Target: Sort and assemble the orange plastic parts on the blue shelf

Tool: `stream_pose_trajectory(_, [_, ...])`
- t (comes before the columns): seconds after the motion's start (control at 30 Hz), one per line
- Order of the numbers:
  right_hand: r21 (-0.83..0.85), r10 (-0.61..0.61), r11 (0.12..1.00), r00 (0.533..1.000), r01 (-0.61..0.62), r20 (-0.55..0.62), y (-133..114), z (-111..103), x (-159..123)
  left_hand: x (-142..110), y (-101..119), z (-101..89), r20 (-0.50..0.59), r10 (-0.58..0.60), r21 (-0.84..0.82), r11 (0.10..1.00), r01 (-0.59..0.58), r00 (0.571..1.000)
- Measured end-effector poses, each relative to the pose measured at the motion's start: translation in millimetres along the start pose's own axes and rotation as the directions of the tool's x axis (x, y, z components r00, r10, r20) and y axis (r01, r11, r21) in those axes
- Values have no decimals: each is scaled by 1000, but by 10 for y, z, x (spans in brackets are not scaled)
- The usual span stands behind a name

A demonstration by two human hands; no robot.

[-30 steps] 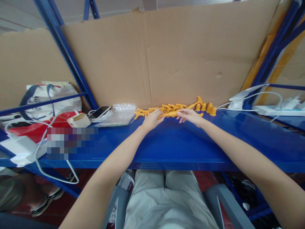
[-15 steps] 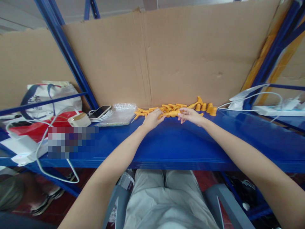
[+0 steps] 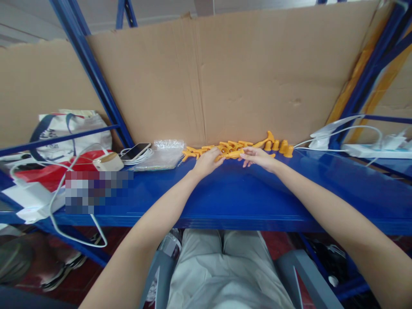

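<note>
Between my two hands lies a slim yellow plastic piece [image 3: 234,154], its exact kind too small to tell. My left hand [image 3: 207,162] pinches its left end, and the fingers of my right hand [image 3: 255,157] close on its right end. Just behind, a row of other yellow plastic parts [image 3: 193,151] runs along the foot of the cardboard. A yellow toy hammer [image 3: 269,137] rests to the right of that row. Several yellow cup-shaped pieces [image 3: 283,146] stand beyond my right hand.
The blue shelf [image 3: 238,193] ends against a cardboard wall [image 3: 251,77]. Leftward are a phone [image 3: 137,151], a bubble-wrap packet [image 3: 161,156], a white adapter [image 3: 108,162], cables and a cloth bag [image 3: 86,133]. A power strip [image 3: 363,149] with cables sits right. Another person's leg shows low left.
Both hands stay almost in place on the yellow piece. The whole view has shifted very slightly; nothing else visibly moved.
</note>
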State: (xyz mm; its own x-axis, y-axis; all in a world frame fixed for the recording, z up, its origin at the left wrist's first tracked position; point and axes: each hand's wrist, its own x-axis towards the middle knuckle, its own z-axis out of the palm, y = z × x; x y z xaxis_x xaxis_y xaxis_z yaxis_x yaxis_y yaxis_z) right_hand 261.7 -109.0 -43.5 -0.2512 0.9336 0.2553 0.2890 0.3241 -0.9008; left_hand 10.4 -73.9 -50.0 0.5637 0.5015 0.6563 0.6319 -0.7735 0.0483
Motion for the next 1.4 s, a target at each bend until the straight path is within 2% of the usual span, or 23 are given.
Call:
stream_pose_trajectory(0.17, [54,-7,998,1000,8,-29,44,4,34,-3,2,15,-17,1,-29,1000,-2,1000])
stream_pose_trajectory(0.3, [125,-40,990,986,61,-160,92,-45,77,8,-49,-26,-113,-17,-80,997,8,993])
stream_pose_trajectory(0.37, [126,-74,986,970,106,-231,114,-91,102,1,-115,-68,-121,-113,-54,993,107,986])
stream_pose_trajectory(0.43, [115,-115,981,945,156,-306,134,-138,130,-26,-200,-110,-86,-266,35,962,270,960])
stream_pose_trajectory(0.5, [91,-160,973,908,210,-388,155,-182,164,-70,-288,-145,-29,-443,165,882,441,896])
stream_pose_trajectory(0.53, [71,-185,969,884,237,-429,168,-203,182,-94,-330,-159,-6,-535,233,821,521,845])
stream_pose_trajectory(0.6, [13,-239,959,833,283,-499,204,-244,221,-138,-401,-180,27,-697,341,680,649,716])
stream_pose_trajectory(0.67, [-62,-289,950,787,307,-545,248,-284,252,-166,-454,-195,80,-786,403,588,702,613])
stream_pose_trajectory(0.7, [-101,-311,946,769,309,-558,270,-304,261,-173,-474,-202,116,-809,421,566,709,576])
stream_pose_trajectory(0.77, [-185,-342,939,744,289,-574,301,-335,260,-176,-499,-215,170,-822,442,557,703,544])
stream_pose_trajectory(0.83, [-279,-364,929,731,242,-577,303,-349,233,-171,-507,-231,180,-811,453,570,685,556])
stream_pose_trajectory(0.93, [-419,-391,893,742,164,-545,254,-336,178,-162,-493,-260,154,-801,470,575,670,579])
stream_pose_trajectory(1.07, [-564,-431,820,753,97,-497,160,-295,191,-153,-459,-285,154,-808,470,566,677,569])
stream_pose_trajectory(1.17, [-653,-459,754,764,66,-453,96,-252,282,-142,-431,-282,136,-802,460,571,680,581])
stream_pose_trajectory(1.27, [-733,-466,678,798,45,-382,8,-158,401,-128,-398,-278,115,-798,439,575,691,591])
stream_pose_trajectory(1.4, [-839,-446,543,857,31,-257,-163,89,553,-109,-353,-291,126,-800,414,580,701,587])
